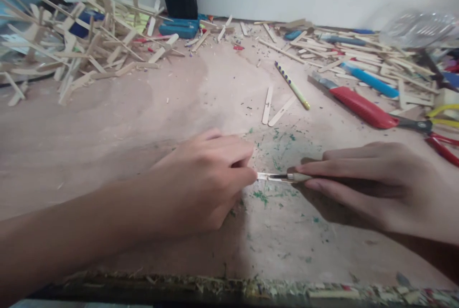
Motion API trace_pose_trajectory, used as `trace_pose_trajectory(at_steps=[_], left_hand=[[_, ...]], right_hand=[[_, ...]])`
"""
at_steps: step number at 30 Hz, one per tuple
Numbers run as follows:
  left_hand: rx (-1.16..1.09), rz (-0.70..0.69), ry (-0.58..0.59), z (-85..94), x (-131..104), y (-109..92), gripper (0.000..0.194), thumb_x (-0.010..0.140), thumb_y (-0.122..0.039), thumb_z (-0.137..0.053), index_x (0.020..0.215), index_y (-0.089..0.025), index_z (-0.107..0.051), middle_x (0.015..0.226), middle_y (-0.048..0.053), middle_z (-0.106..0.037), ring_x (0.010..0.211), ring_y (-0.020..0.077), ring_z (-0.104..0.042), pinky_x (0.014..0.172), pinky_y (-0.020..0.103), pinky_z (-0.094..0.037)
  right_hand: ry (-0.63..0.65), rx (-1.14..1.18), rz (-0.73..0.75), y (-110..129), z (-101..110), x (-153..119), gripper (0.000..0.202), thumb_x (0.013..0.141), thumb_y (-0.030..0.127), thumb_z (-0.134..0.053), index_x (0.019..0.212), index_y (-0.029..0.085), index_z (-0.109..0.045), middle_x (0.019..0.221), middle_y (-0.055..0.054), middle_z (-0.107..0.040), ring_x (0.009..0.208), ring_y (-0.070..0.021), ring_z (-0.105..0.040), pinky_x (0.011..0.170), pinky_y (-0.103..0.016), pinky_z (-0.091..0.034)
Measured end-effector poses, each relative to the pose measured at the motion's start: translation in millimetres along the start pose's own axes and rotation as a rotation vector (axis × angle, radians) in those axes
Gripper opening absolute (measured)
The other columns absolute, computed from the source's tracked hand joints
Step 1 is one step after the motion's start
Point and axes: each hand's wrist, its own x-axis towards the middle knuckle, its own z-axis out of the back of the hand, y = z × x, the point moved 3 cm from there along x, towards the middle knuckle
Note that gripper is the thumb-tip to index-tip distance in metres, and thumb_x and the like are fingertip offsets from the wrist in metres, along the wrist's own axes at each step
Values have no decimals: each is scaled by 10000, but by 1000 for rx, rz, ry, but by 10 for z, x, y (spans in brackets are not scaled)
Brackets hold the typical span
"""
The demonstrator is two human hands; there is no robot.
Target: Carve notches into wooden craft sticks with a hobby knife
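Wooden stick [263,176] well inside table edge [201,273]

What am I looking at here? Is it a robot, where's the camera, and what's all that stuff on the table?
There's no robot, just a person's two bare hands. The camera sits on their head, so you look forward and down, almost as they do.

The left hand presses down one end of a flat wooden stick. The right hand holds a small tool, with its dark, narrow tip over that stick.

On the table you can also see green crumbs, a pencil and, at the back left, a heap of criss-crossed sticks.
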Motion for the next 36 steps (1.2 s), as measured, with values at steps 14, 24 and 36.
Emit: trace_pose_trajectory(at_steps=[14,24,36], left_hand=[[302,-151,181,33,379,-127,269,1065,-57,-655,862,-227,-698,837,-9,-747,758,210,-647,787,421,-378],[384,-285,338,96,663,-277,236,927,-55,-779,823,-239,-674,794,-38,-759,700,191,-655,783,412,-412],[416,-333,321,-11,710,-316,188,975,-131,-853,867,-223,-730,822,-21,-781,739,216,-702,775,445,-415]], right_hand=[[153,212,-149,-26,-14,86,354,1189,332,-625,1090,194,-935,845,-37,-877,614,-123,-726,558,-251,-504],[211,274,-216,-34,32,63,346,1067,264,-606,757,204,-747,590,48,-622,509,-84,-451,537,-270,-322],[266,318,-265,-64,0,55,353,1041,298,-595,702,202,-614,575,43,-491,516,-88,-355,536,-291,-269]])
